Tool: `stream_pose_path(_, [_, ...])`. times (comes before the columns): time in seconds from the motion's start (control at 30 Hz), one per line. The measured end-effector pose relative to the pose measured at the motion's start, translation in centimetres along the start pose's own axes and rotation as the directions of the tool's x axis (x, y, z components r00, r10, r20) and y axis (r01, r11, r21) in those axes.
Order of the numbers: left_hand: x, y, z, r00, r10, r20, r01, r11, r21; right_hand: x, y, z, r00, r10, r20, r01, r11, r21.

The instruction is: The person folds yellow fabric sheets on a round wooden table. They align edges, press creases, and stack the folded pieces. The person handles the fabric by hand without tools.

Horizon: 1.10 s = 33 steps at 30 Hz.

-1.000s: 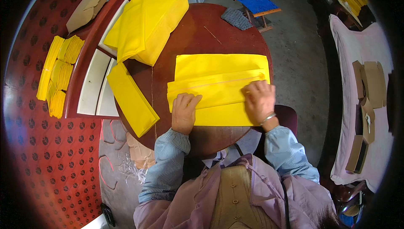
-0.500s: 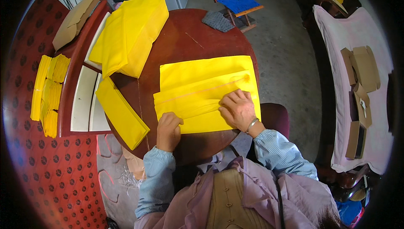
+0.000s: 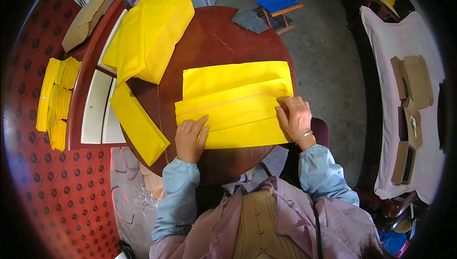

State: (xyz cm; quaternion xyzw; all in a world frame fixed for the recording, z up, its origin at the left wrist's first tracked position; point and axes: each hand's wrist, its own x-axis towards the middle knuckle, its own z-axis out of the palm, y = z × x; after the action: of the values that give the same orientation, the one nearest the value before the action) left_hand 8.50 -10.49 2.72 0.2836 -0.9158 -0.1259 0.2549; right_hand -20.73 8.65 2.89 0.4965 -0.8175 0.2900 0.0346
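Observation:
A yellow sheet [image 3: 238, 73], cloth-like or paper-like, lies on the round table with a folded strip across it. A thin pink line runs along this strip. My left hand [image 3: 191, 140] rests on the strip's left end, thumb and fingers apart. At the right end, my right hand [image 3: 296, 116] touches the strip and the sheet's right edge, its fingers slightly bent and the thumb apart from them. Left of the sheet lies a narrow stack of folded yellow pieces [image 3: 139, 124]. Behind that is a thick pile of yellow sheets [image 3: 154, 35].
The dark red round table [image 3: 204, 35] carries a grey textured pad [image 3: 250, 21] at its far edge. Bundled yellow pieces [image 3: 59, 101] lie at the far left. A blue folding stool [image 3: 275, 2] stands beyond the table. Open cardboard boxes [image 3: 419, 82] lie on a pale cloth at right.
My right hand has slid rightward along the strip to the sheet's right edge. The strip looks flatter. My left hand has moved only slightly and stays at the left end.

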Motion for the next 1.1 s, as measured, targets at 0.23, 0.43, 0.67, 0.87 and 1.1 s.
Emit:
stream_pose_path(0.23, [1.0, 1.5, 1.7, 0.993, -0.118, -0.011, 0.118, 0.970, 0.211, -0.5, 0.5, -0.7, 0.986, 0.166, 0.012, -0.166, 0.985, -0.042])
stream_pose_path(0.43, [1.1, 2.6, 3.1, 0.972, -0.222, -0.082, 0.236, 0.920, 0.311, -0.7, 1.1, -0.4, 0.985, 0.151, -0.087, -0.155, 0.987, -0.044])
stream_pose_path(0.67, [1.3, 2.8, 5.8, 0.967, -0.163, -0.197, 0.219, 0.925, 0.310, -0.9, 1.4, -0.1, 0.984, 0.140, -0.113, -0.146, 0.988, -0.044])
stream_pose_path(0.87, [2.1, 2.5, 7.0, 0.954, -0.281, 0.103, 0.283, 0.959, -0.004, -1.1, 1.6, 0.2, 0.979, 0.177, -0.101, -0.179, 0.984, -0.007])
stream_pose_path(1.1, [2.3, 4.3, 6.6, 0.965, -0.226, 0.133, 0.178, 0.936, 0.305, -1.0, 1.2, -0.4, 0.982, 0.139, -0.129, -0.152, 0.983, -0.100])
